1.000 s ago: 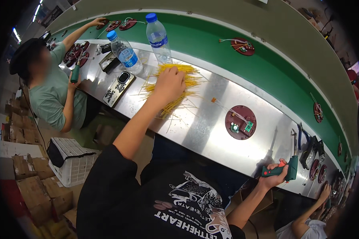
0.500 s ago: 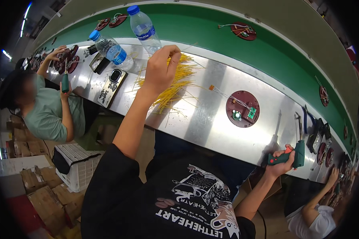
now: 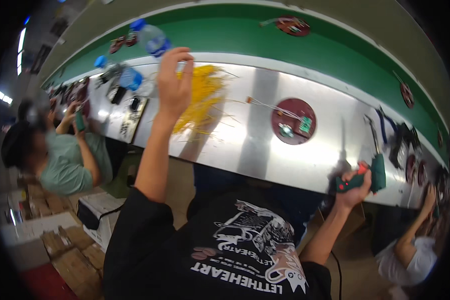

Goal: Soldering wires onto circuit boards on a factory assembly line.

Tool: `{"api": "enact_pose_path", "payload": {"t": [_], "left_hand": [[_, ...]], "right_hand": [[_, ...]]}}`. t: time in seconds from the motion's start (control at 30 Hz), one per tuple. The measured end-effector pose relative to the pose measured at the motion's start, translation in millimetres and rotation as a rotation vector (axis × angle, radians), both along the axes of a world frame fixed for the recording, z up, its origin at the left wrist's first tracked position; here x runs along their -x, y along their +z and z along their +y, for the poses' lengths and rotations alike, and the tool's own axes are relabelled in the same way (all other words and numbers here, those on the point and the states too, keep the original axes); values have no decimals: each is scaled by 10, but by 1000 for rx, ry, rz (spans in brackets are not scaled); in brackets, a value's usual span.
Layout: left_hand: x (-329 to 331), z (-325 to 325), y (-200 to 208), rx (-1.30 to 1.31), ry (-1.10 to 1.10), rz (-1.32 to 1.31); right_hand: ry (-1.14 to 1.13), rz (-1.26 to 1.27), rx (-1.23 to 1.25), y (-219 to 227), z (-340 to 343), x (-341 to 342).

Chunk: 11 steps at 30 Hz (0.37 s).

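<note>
My left hand (image 3: 174, 87) is raised by the left side of a loose pile of thin yellow wires (image 3: 202, 100). Its fingers curl toward the thumb; whatever may be between them is too small and blurred to make out. My right hand (image 3: 356, 189) grips a green soldering gun (image 3: 378, 172) with a red trigger at the bench's front edge, its metal tip pointing up and away. Between my hands lies a round dark-red disc (image 3: 283, 110) bearing a small green circuit board (image 3: 305, 124), a round component and white leads with an orange-brown connector.
Two blue-capped bottles (image 3: 152, 40) (image 3: 130, 77) and a phone (image 3: 132, 120) stand or lie left on the metal bench (image 3: 257, 150). Dark-handled tools (image 3: 397, 145) lie right. More discs (image 3: 292, 26) rest on the green back strip. Co-workers (image 3: 75, 165) (image 3: 407, 257) sit both sides.
The view has shifted, so the bench and its things sit farther left and higher in the picture. My left hand stays by the wires; my right still grips the soldering gun.
</note>
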<state>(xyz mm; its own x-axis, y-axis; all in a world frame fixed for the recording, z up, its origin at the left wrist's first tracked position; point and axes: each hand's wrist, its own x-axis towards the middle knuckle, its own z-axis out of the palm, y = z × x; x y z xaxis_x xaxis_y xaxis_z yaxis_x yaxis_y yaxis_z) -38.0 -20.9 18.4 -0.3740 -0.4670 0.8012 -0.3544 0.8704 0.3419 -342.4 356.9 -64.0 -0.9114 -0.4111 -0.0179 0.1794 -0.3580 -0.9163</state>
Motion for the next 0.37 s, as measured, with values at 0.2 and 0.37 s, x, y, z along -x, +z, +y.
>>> {"api": "enact_pose_path", "payload": {"t": [0.2,0.37], "left_hand": [[609,898,91,-283,-326,-88],[999,1266,-202,-577,-542,-131]], "right_hand": [[125,162,-24,245,-110,-238],[287,247,-61,239,27,-377]]}}
